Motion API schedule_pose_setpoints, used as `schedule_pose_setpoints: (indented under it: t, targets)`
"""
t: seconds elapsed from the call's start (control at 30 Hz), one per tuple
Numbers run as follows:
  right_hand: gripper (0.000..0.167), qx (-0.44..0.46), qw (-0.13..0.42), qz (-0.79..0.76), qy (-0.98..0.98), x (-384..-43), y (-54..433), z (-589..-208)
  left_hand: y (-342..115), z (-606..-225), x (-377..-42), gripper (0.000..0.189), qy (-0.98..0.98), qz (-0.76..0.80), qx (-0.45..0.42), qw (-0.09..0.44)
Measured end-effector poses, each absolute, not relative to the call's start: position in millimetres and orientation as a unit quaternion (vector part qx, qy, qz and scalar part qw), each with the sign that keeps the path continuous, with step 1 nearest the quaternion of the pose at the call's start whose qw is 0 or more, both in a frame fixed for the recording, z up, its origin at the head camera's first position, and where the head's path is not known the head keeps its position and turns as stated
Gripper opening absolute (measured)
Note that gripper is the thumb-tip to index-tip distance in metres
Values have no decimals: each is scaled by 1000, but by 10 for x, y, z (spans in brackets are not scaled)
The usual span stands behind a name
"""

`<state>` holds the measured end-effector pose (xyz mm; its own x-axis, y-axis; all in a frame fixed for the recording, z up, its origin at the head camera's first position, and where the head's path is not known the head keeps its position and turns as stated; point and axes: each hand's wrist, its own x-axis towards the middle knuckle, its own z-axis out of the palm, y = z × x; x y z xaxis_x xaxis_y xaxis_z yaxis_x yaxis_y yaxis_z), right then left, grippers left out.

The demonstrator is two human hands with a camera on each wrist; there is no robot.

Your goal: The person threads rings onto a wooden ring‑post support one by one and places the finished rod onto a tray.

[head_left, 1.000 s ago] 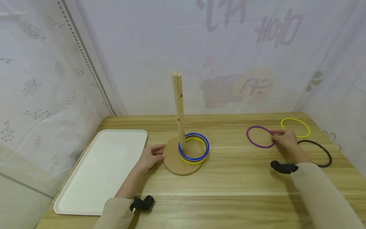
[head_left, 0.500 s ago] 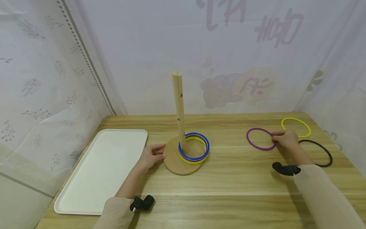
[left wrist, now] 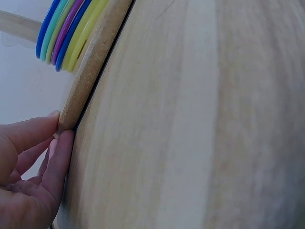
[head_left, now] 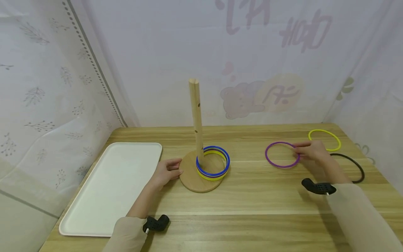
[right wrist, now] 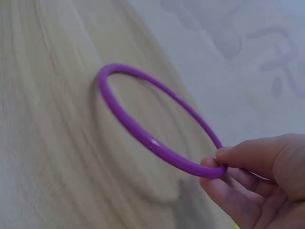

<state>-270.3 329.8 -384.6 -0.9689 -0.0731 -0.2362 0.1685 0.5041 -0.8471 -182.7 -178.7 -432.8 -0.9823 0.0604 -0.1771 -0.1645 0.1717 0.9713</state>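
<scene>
My right hand [head_left: 311, 152] pinches a thin purple ring [right wrist: 157, 145] by its right edge, between thumb and fingers. In the right wrist view the ring is tilted above the wooden table and casts a shadow on it. My left hand [head_left: 165, 173] holds the left edge of a round wooden base [head_left: 189, 171], thumb on top in the left wrist view. A tall wooden post [head_left: 196, 115] stands up from the base. Around its foot lies a stack of several rings, a blue ring [head_left: 228, 159] on top, with yellow, purple and green ones under it.
On the right of the table lie a yellow ring [head_left: 338, 143] and, nearer, a black ring [head_left: 360, 169] partly behind my right wrist. A white tray [head_left: 110, 182] rests at the left, partly under my left forearm. A printed curtain [head_left: 151, 63] hangs behind the table.
My right hand has lifted the purple ring from the table and brought it slightly left. The left hand and the stand have stayed in place.
</scene>
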Motion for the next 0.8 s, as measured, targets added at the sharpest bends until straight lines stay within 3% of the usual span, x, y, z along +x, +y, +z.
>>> schedule_pose_setpoints:
  t: [0.2,0.53,0.8]
  targets:
    - [49,-19,143,-503,852,-2692,3139,-3602,-1788,-4324,-1828,47,762,641,-34,86]
    - [46,-132,121,-492,852,-2629,2629,-3045,-1787,-4318,-1828,47,760,643,-38,88]
    - [32,-190,2,-548,815,-2413,2053,-2405,-1785,-4310,-1826,47,762,640,-36,88]
